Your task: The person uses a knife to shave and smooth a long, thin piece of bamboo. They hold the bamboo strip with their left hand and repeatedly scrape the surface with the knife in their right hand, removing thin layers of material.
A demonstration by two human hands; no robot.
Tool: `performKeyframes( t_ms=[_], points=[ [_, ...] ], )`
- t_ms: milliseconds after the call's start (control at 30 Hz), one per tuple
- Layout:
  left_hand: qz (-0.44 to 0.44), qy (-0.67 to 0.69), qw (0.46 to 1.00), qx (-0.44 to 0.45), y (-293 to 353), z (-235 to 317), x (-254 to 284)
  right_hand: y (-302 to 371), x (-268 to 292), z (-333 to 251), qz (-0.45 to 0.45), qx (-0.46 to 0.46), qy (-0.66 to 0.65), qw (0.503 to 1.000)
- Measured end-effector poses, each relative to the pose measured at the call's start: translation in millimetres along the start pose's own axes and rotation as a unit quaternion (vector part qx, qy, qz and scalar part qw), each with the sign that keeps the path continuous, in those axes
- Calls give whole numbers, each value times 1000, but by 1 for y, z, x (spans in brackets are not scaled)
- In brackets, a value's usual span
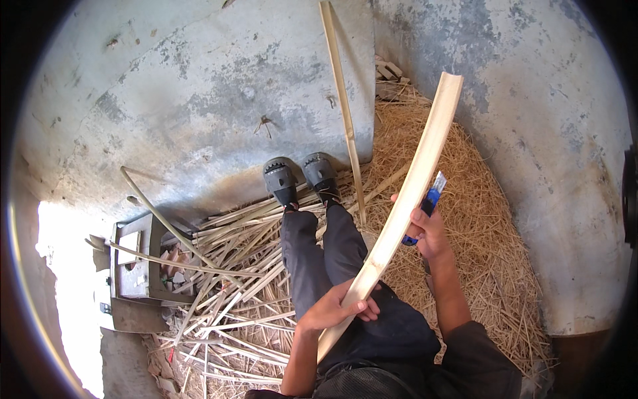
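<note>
I sit with my legs stretched out, dark shoes [300, 177] against a concrete wall. A long pale split bamboo strip [413, 178] slants from my lap up toward the right. My left hand [335, 307] grips its lower part above my thigh. My right hand [428, 229] is behind the strip's middle, closed on a blue utility knife [432, 197] whose blade end points up, with a fingertip resting against the strip.
A thin bamboo stick [342, 100] leans on the wall corner. Several cut bamboo strips [232, 279] lie heaped on the floor at left, beside a grey box [136, 266]. Straw-like shavings [492, 219] cover the floor at right.
</note>
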State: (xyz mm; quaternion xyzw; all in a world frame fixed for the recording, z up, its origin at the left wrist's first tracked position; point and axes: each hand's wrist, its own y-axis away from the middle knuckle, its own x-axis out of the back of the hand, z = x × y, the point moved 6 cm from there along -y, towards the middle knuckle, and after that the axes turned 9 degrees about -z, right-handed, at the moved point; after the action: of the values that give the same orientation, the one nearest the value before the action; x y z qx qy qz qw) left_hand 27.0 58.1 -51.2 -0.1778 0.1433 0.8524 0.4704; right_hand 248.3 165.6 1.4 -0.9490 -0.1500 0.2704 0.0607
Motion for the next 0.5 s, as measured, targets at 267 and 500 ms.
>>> performKeyframes(
  t_ms=[267,500],
  points=[
    [44,2,999,31,-6,17,6,-3,13,-14,92,72,118,986],
    [179,-63,982,16,1,46,5,26,-12,-36,37,107,375,920]
  ],
)
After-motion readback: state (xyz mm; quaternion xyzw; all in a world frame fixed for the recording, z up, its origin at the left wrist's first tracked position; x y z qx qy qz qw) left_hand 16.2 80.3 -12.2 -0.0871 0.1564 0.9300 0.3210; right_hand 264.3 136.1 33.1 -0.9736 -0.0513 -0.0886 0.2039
